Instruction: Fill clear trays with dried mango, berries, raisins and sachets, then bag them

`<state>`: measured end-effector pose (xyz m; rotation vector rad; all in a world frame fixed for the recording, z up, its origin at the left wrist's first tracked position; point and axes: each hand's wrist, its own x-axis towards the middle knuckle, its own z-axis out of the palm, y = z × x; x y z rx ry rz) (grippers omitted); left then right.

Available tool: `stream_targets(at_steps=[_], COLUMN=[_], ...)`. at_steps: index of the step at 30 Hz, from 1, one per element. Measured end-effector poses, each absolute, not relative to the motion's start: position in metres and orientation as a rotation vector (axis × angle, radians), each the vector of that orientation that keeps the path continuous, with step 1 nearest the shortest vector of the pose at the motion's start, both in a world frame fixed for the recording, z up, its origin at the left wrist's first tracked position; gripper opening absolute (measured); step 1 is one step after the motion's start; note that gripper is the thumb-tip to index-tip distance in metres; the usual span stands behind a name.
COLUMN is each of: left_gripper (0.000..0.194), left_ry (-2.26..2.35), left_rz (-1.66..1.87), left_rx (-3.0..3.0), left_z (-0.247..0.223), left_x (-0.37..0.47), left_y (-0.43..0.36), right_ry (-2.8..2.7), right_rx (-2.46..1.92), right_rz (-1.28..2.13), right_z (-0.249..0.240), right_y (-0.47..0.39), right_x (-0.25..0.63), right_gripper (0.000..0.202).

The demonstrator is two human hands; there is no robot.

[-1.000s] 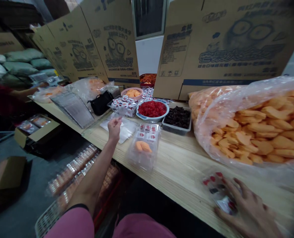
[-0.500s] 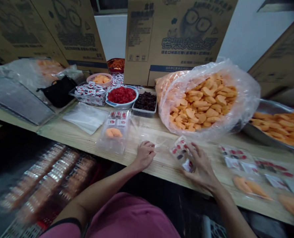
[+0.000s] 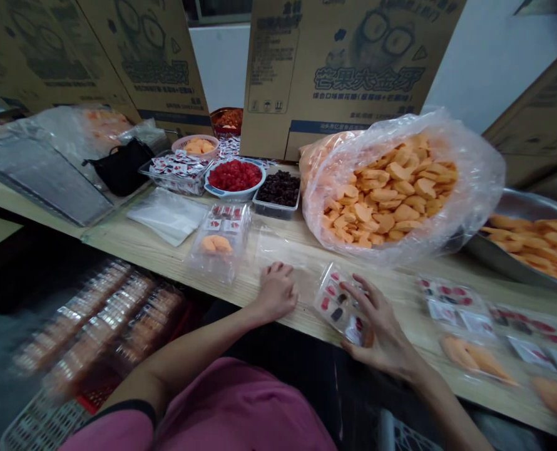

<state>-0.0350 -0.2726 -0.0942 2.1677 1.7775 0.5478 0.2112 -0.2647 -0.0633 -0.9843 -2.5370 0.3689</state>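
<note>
One clear tray (image 3: pixel 335 305) is held in the right hand (image 3: pixel 382 326) at the front of the wooden desk (image 3: pixel 137 247) — its grip is closed about the tray's near right side, between thumb and spread fingers. The tray is tilted, and small red and dark pieces and a sachet can be seen in it. Just to its left, the left hand (image 3: pixel 277 293) is held low with its fingers curled, beside a clear plastic bag (image 3: pixel 278 245); whether the bag is caught in that grip cannot be told.

Farther left, a stack of trays (image 3: pixel 218 268) is set on the desk, with orange pieces and sachets seen in the top one. Behind it are placed a tub of sachets (image 3: pixel 178 172), a bowl of red pieces (image 3: pixel 235 176) and a tub of dark pieces (image 3: pixel 277 194). A large plastic bag (image 3: pixel 480 169), laid open toward the front, is filled with orange pieces. To the right of the right hand, well apart from it, filled trays (image 3: pixel 466 322) are laid out near a metal pan (image 3: pixel 525 197).
</note>
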Motion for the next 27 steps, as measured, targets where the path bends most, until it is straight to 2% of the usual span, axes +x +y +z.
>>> stream_targets(at_steps=[9,17,24,27], left_gripper=[0.021,0.034,0.023,0.025], left_ry=[1.468,1.102,1.383,1.414], left_rz=[0.426,0.372,0.624,0.744], left_rx=[2.433,2.693,2.505,2.472], left_z=[-0.098,-0.097,-0.103,-0.103], left_x=[-0.034,-0.046,-0.045,-0.038], left_y=[-0.262,-0.265,-0.294,-0.303], right_ry=[-2.984,-2.997,-2.796,-2.737], right_rx=[-0.846,-1.039,-1.298,-1.399], right_rz=[0.528,0.463,0.316,0.282], right_z=[-0.033,-0.046,-0.065,-0.068], right_y=[-0.284,-0.257,-0.267,-0.272], right_x=[0.197,0.190,0.180,0.174], right_gripper=[0.090,0.091,0.086,0.085])
